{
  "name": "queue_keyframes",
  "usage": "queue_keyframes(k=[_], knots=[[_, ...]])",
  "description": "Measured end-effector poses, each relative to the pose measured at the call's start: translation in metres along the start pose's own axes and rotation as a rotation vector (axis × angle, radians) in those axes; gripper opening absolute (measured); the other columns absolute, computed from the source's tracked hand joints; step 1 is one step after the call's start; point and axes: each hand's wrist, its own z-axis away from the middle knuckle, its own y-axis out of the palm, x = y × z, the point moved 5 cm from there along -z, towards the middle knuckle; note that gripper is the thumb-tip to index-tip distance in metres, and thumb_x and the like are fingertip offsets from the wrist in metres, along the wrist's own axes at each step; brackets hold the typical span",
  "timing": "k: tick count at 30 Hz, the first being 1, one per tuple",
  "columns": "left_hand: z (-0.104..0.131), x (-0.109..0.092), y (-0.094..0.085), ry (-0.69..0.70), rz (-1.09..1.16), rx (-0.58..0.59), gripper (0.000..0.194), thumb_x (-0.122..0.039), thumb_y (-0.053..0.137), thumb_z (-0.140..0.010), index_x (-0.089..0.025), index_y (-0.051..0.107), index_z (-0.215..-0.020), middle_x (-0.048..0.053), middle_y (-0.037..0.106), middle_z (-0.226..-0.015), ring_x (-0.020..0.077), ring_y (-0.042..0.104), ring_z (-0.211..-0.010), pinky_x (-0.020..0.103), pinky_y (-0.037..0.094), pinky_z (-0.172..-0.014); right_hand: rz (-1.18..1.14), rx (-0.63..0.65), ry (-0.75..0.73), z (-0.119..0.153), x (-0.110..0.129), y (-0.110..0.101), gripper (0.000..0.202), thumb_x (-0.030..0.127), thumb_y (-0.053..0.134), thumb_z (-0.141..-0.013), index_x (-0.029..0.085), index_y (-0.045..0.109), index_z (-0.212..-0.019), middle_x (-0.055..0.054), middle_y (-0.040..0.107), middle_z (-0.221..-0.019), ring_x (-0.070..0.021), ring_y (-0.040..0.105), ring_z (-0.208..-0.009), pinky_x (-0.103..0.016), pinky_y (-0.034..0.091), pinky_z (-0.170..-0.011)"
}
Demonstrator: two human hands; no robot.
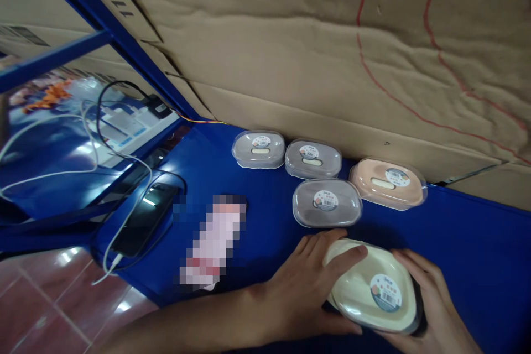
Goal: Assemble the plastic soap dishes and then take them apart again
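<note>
A pale yellow oval box (360, 287) with a clear lid and a round label is held between both hands near the lower right. My left hand (307, 276) grips its left end, the thumb lying over the top. Around the right end curl the fingers of my right hand (431, 293). Just beyond it lies a grey oval box (307, 213). Farther back are another grey box (323, 168), a lighter grey box (244, 157) and a peach box (373, 171), each under a clear lid.
The blue table (178, 155) meets a cardboard wall (269, 55). At left lie a black phone (143, 221), white and black cables and a white power strip (145, 133). A pixelated pink item (215, 243) lies left of my left hand. A blue frame stands at far left.
</note>
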Motion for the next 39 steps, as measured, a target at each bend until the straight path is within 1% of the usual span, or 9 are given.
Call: queue_keyframes(k=[5,9,13,16,22,27,30,35,39], knots=[[-0.001,0.001,0.001,-0.024,0.008,0.027,0.109,-0.063,0.084,-0.086,-0.03,0.019,-0.167,0.023,0.038,-0.164,0.0441,0.043,-0.15,0.064,0.043,-0.117,0.003,0.034,-0.007,0.003,-0.003,0.005,0.102,0.05,0.085,-0.083,0.03,0.028,-0.166,-0.017,0.044,-0.154,-0.0417,0.06,-0.136,-0.043,0.065,-0.101],[-0.003,0.0,-0.002,-0.058,0.046,0.029,0.113,-0.059,0.09,-0.081,-0.029,0.023,-0.167,0.02,0.042,-0.163,0.0422,0.044,-0.15,0.061,0.041,-0.12,0.005,0.06,0.004,0.003,-0.003,0.006,0.105,0.05,0.084,-0.085,0.03,0.024,-0.169,-0.017,0.044,-0.156,-0.0417,0.06,-0.138,-0.044,0.065,-0.102],[-0.003,0.001,-0.006,-0.119,0.135,0.028,0.112,-0.059,0.09,-0.079,-0.029,0.025,-0.166,0.016,0.047,-0.159,0.0407,0.047,-0.147,0.058,0.042,-0.119,-0.01,0.09,0.003,0.001,0.001,0.006,0.107,0.051,0.082,-0.087,0.028,0.02,-0.172,-0.019,0.041,-0.162,-0.0431,0.058,-0.142,-0.046,0.065,-0.104],[-0.004,0.001,-0.006,-0.135,0.145,0.032,0.11,-0.055,0.09,-0.079,-0.03,0.026,-0.166,0.016,0.048,-0.159,0.0398,0.048,-0.146,0.057,0.041,-0.119,-0.044,0.082,-0.001,-0.001,0.004,0.004,0.106,0.05,0.079,-0.089,0.028,0.018,-0.172,-0.018,0.039,-0.168,-0.0441,0.055,-0.146,-0.048,0.063,-0.107],[-0.006,0.002,-0.005,-0.165,0.161,0.061,0.11,-0.055,0.091,-0.079,-0.029,0.028,-0.165,0.016,0.049,-0.158,0.0412,0.047,-0.147,0.059,0.039,-0.12,-0.065,0.083,0.002,-0.004,0.004,0.002,0.101,0.05,0.078,-0.09,0.029,0.021,-0.172,-0.016,0.044,-0.166,-0.0423,0.057,-0.145,-0.049,0.062,-0.109],[-0.006,0.005,-0.003,-0.15,0.184,0.035,0.112,-0.052,0.093,-0.076,-0.029,0.028,-0.165,0.014,0.053,-0.155,0.0391,0.049,-0.145,0.058,0.039,-0.121,-0.086,0.064,0.027,-0.005,0.006,0.0,0.099,0.052,0.079,-0.089,0.03,0.026,-0.169,-0.016,0.048,-0.163,-0.042,0.059,-0.143,-0.05,0.062,-0.109],[-0.003,0.01,0.002,-0.171,0.212,0.033,0.115,-0.057,0.093,-0.074,-0.027,0.029,-0.166,0.016,0.05,-0.159,0.0423,0.046,-0.149,0.062,0.037,-0.123,-0.116,0.059,0.045,-0.004,0.005,0.001,0.098,0.052,0.08,-0.088,0.031,0.029,-0.169,-0.016,0.049,-0.162,-0.0417,0.058,-0.143,-0.05,0.062,-0.11],[0.001,0.014,0.004,-0.252,0.246,0.044,0.12,-0.063,0.092,-0.073,-0.026,0.028,-0.168,0.018,0.046,-0.164,0.0455,0.045,-0.15,0.067,0.036,-0.123,-0.282,0.086,0.118,-0.004,0.0,-0.006,0.103,0.052,0.082,-0.087,0.031,0.026,-0.171,-0.015,0.046,-0.168,-0.0426,0.053,-0.149,-0.052,0.058,-0.114],[-0.002,0.012,0.0,-0.272,0.242,0.076,0.121,-0.063,0.091,-0.074,-0.026,0.026,-0.169,0.018,0.043,-0.167,0.0452,0.041,-0.154,0.066,0.036,-0.124,-0.556,0.051,0.206,-0.008,-0.002,-0.016,0.095,0.055,0.073,-0.094,0.03,0.024,-0.172,-0.015,0.051,-0.165,-0.0367,0.058,-0.146,-0.041,0.061,-0.109]])
